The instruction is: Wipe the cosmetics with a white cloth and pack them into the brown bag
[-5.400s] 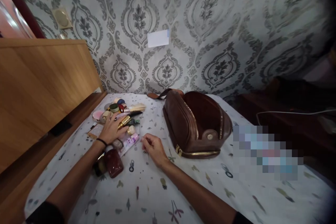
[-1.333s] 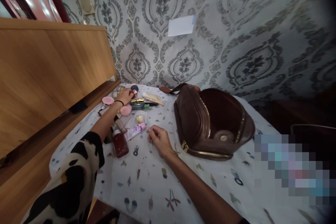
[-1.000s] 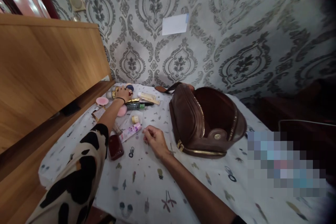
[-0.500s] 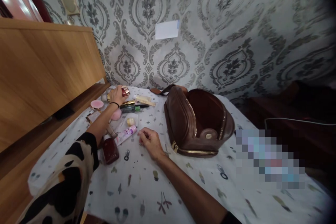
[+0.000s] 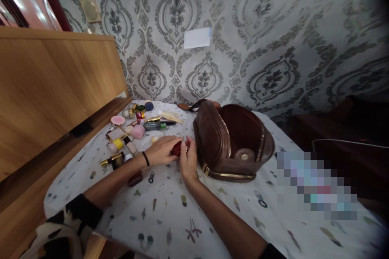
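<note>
Between my two hands is a small red bottle (image 5: 176, 149), partly covered by fingers. My left hand (image 5: 165, 149), with a black band at the wrist, is closed around it from the left. From the right, my right hand (image 5: 189, 158) has its fingers closed on the same bottle. Just right of my hands stands a brown leather bag (image 5: 212, 137), its top unzipped and gaping. Cosmetics lie to the left, among them a pink sponge (image 5: 138, 131), a green-capped tube (image 5: 153, 126) and a pink round compact (image 5: 117, 120). A dark red case (image 5: 135, 179) shows partly under my left forearm.
The items lie on a patterned white cloth (image 5: 164, 218). A wooden cabinet (image 5: 60, 89) borders the left side. Behind is a patterned wall (image 5: 225, 68). A blurred, pixelated object (image 5: 319, 186) lies at the right, near a white cable (image 5: 349, 142).
My left hand has come from the back left to the middle with the red bottle. My right hand has moved slightly right and up and now touches the bottle too.
</note>
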Tool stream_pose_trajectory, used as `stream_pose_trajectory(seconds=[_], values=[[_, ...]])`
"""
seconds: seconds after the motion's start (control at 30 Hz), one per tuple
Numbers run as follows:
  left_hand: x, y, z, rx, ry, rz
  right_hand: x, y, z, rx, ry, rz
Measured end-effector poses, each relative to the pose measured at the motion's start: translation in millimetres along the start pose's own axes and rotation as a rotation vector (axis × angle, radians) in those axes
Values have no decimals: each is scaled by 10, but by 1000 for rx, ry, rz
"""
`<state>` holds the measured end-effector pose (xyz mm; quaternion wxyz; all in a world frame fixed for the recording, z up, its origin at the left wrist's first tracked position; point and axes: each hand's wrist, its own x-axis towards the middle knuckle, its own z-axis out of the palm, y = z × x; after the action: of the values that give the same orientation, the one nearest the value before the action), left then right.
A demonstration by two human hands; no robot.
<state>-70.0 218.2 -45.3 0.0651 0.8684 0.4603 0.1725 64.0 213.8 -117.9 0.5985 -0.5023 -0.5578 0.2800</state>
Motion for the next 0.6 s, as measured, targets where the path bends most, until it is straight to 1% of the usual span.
stream_pose_trajectory(seconds=[0.03,0.07,0.1,0.17,0.23,0.3,0.37,0.47,0.6], values=[[28,-45,-68,-17,-66,65,1,4,-5,-8,-17,-6],[68,-124,-144,-25,-112,102,2,3,-12,-10,-30,-11],[114,-230,-220,-8,-106,75,3,0,-18,-9,-39,-16],[204,-502,-342,60,-53,-36,4,-13,-28,-9,-54,-26],[271,-805,-406,135,-25,-159,4,-28,-30,-8,-61,-31],[314,-1086,-419,196,-47,-262,4,-41,-26,-10,-61,-28],[348,-1308,-410,234,-94,-324,4,-51,-23,-12,-61,-24],[416,-1521,-414,266,-146,-360,8,-55,-24,-13,-71,-17],[515,-1673,-456,278,-155,-387,15,-53,-38,-11,-93,-3]])
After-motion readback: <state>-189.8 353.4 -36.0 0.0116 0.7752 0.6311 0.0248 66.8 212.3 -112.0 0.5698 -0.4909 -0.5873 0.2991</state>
